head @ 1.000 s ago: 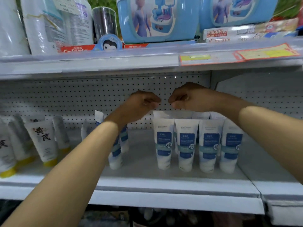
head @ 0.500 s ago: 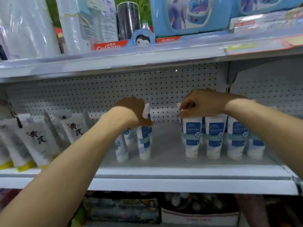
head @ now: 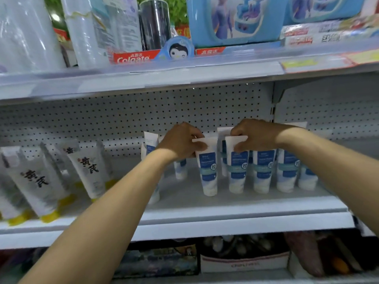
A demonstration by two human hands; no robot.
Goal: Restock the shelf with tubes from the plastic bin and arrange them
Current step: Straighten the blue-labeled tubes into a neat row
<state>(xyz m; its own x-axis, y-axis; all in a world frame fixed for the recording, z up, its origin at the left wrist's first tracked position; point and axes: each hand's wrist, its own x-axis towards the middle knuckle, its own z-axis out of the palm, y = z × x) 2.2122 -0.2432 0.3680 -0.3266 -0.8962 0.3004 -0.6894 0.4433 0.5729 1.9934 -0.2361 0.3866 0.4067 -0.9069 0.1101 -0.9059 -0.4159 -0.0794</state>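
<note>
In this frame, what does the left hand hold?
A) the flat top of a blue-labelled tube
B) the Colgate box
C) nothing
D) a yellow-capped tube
A: the left hand pinches the flat top of the blue-labelled tube standing cap-down on the shelf; the right hand pinches the neighbouring tube.

I read "Colgate", with 高露洁 above it, on the red cardboard box on the upper shelf. The white plastic tubes with yellow caps carry the black characters 黄芪. The white-and-blue plastic tubes show a round mark 控. Their small print is too blurred for me.
</note>
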